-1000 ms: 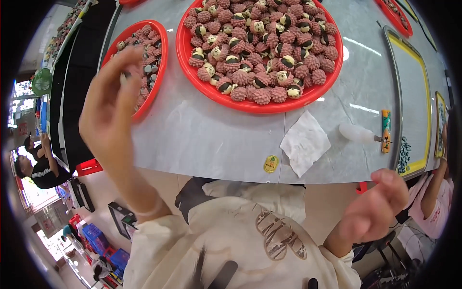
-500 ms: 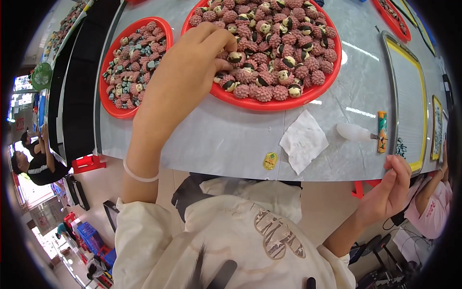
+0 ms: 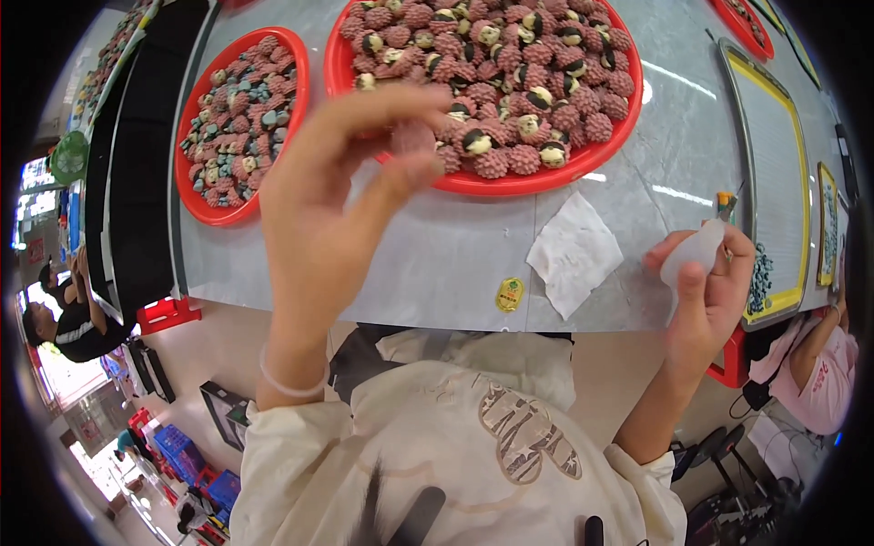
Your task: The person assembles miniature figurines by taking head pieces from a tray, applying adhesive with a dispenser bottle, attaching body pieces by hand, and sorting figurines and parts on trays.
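My left hand (image 3: 314, 218) is raised in front of the large red tray (image 3: 583, 173), blurred by motion. Pinched between its thumb and fingers is a pink bumpy piece (image 3: 414, 141), its details smeared. Many pink bumpy pieces with cream-and-black figures (image 3: 492, 164) fill that tray. Over at the right, my right hand (image 3: 715, 305) is wrapped round a small white squeeze bottle (image 3: 692, 250) with a thin needle tip pointing up and away. Beyond the bottle's tip the orange end of a small green-and-orange stick-shaped thing (image 3: 725, 200) shows; the rest is hidden.
A smaller red tray (image 3: 289, 173) of pink and grey-blue pieces stands at left. On the grey table (image 3: 437, 264) lie a white tissue (image 3: 574, 255) and a gold sticker (image 3: 510, 294). A yellow-edged metal-rimmed tray (image 3: 774, 182) with small teal pieces is at right.
My left hand has drawn back from the large tray, lifting a pink piece. My right hand has moved forward and picked up the white squeeze bottle from the table.
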The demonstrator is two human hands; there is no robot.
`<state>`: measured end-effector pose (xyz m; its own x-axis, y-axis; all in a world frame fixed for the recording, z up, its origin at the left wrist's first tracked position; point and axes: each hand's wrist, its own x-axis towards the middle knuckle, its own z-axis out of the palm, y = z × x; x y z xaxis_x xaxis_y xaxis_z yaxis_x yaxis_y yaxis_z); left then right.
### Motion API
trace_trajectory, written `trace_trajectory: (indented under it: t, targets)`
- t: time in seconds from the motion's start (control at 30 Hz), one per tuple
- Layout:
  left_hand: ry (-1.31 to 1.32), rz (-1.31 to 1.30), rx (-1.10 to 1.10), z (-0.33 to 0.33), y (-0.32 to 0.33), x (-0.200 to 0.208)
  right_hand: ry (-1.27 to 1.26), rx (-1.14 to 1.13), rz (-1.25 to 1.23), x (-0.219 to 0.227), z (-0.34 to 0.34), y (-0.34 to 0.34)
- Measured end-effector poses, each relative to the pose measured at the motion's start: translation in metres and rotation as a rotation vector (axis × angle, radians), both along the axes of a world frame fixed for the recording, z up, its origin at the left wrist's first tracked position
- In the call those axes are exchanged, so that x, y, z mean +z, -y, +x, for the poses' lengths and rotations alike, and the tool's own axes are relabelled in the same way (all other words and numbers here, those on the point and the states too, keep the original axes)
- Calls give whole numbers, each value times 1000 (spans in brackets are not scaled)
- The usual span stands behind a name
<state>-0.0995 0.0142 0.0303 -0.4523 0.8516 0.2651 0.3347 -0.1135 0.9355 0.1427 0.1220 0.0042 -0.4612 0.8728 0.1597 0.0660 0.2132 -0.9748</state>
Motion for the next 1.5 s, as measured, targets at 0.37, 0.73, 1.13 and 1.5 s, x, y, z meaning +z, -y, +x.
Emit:
trace_trajectory:
  t: [0.37,0.73,1.13,1.5]
  targets:
    - [783,-25,-151,84,2,-19,-77,92,76,33,23,-3]
    - [851,-24,-233,93,5,-25,75,154,191,47,18,7]
    - [772,2,-284,94,5,-32,253,269,584,64,29,9]
    - [918,82,-372,96,5,-35,-146,-29,68,7,28,-7]
